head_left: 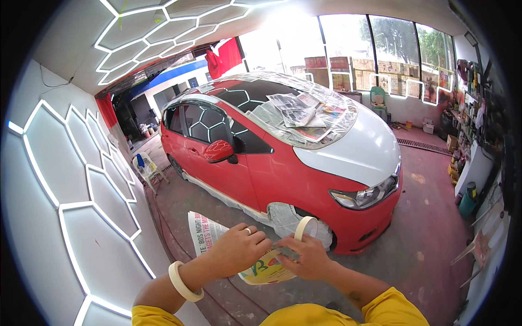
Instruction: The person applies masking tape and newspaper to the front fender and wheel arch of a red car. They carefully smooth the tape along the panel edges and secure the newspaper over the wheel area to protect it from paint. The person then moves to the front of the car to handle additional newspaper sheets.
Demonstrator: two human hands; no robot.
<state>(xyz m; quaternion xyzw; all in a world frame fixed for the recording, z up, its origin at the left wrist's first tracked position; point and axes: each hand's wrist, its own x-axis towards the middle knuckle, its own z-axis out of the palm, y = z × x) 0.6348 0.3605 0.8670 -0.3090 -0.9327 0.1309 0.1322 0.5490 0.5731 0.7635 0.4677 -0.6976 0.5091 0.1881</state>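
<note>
My left hand (243,251) is closed on a sheet of newspaper (203,232), which shows on both sides of the fingers. A second roll of masking tape (185,281) rings my left forearm like a bracelet. Close beside it, my right hand (311,259) has its thumb and fingers bent around a cream roll of masking tape (306,228). The right fingertips meet the paper's edge near my left fingers; whether a strip of tape runs between them is too small to tell. Ahead stands a red car (228,174) with a white hood (353,146).
Newspaper sheets (302,114) cover the windshield, and masking wraps the front wheel (293,223). A hose (163,225) trails along the floor at left. A white chair (149,169) stands by the lit left wall; shelves (468,119) line the right side.
</note>
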